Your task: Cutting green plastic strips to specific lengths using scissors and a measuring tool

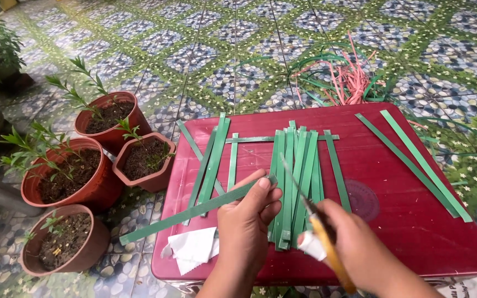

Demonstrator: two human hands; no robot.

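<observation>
From the head camera, I looked down at a dark red plastic desk (404,232) with rounded corners, standing on a floor of blue and green patterned tiles (222,49).

My left hand (247,221) was curled around one long, flat green plastic strip (194,211). The thumb and fingers pinched it near its right end. The strip lay slanted. Its long way ran from the low left, past the edge of the desk, up to the right, where it ended at my left fingertips.

My right hand (354,243) was closed around a thin knife with a yellow handle (321,232). A bit of white stuff was tucked in that hand too, but I could not tell what it was. The blade pointed up and to the left, toward the held end of the strip. So the left hand was the one on the strip, and the knife tip was just beside it, to its right.

A bunch of green strips (296,176) lay side by side in the middle of the desk, just behind my hands. Two more long green strips (415,160) lay slanted on the right. A crumpled white paper (191,248) sat near the front left corner.

Four brown clay pots with small green plants (84,176) stood on the floor to the left. A tangle of pink and green strips (343,77) lay on the floor behind the desk.
</observation>
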